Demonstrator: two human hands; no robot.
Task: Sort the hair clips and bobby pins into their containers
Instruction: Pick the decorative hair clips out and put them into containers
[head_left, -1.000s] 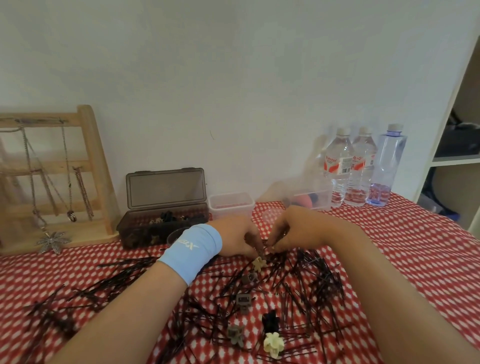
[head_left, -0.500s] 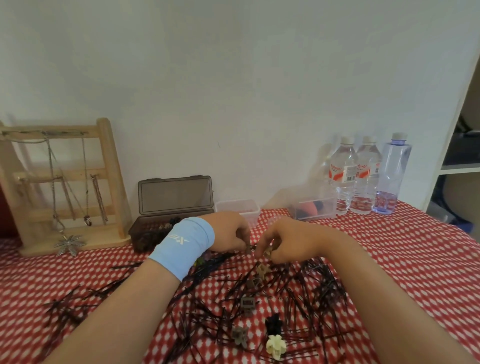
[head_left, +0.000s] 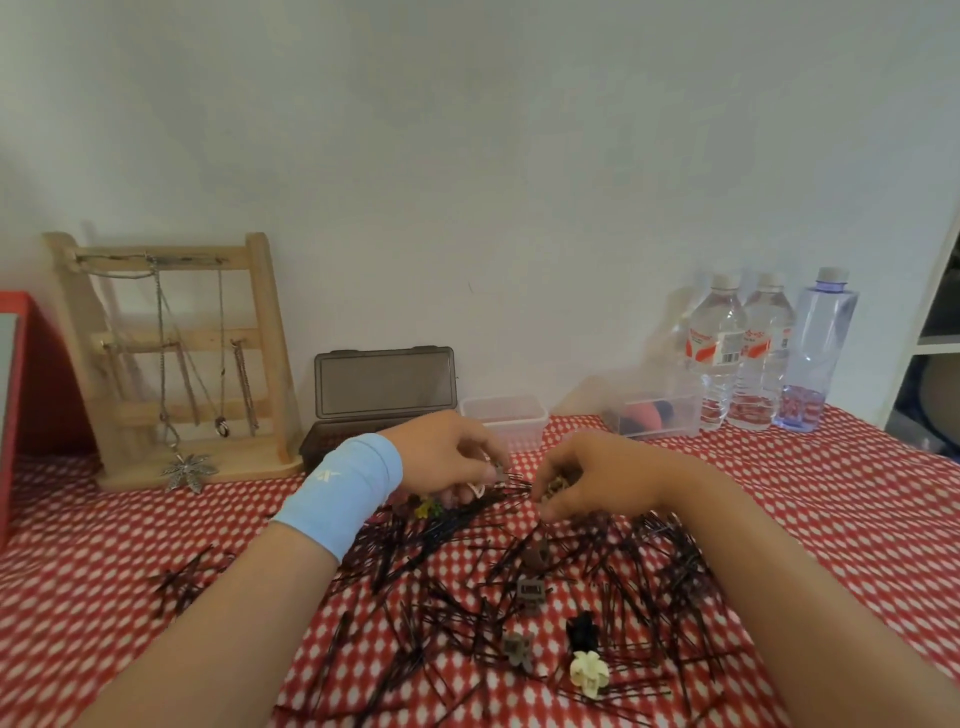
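Dark bobby pins (head_left: 613, 587) lie scattered over the red checked cloth. Among them sit small claw clips: brown (head_left: 537, 553), grey-brown (head_left: 530, 592), black (head_left: 582, 629), taupe (head_left: 517, 647), cream (head_left: 589, 673) and a yellow-green one (head_left: 428, 506). My left hand (head_left: 447, 457), with a blue wristband, pinches a few bobby pins at its fingertips. Facing it, my right hand (head_left: 587, 478) curls around a small tan clip (head_left: 558, 483). Behind the hands stand an open dark box (head_left: 382, 384) and a small clear tub (head_left: 504, 415).
A second clear tub (head_left: 654, 415) with pink and dark items stands at the back right, next to three water bottles (head_left: 753, 353). A wooden jewellery stand (head_left: 176, 364) with chains is at the back left, a red box (head_left: 31, 395) at the left edge, a white shelf (head_left: 935, 343) far right.
My hands have drawn slightly apart and lifted a little off the pile. The view has swung left, bringing the red box into sight.
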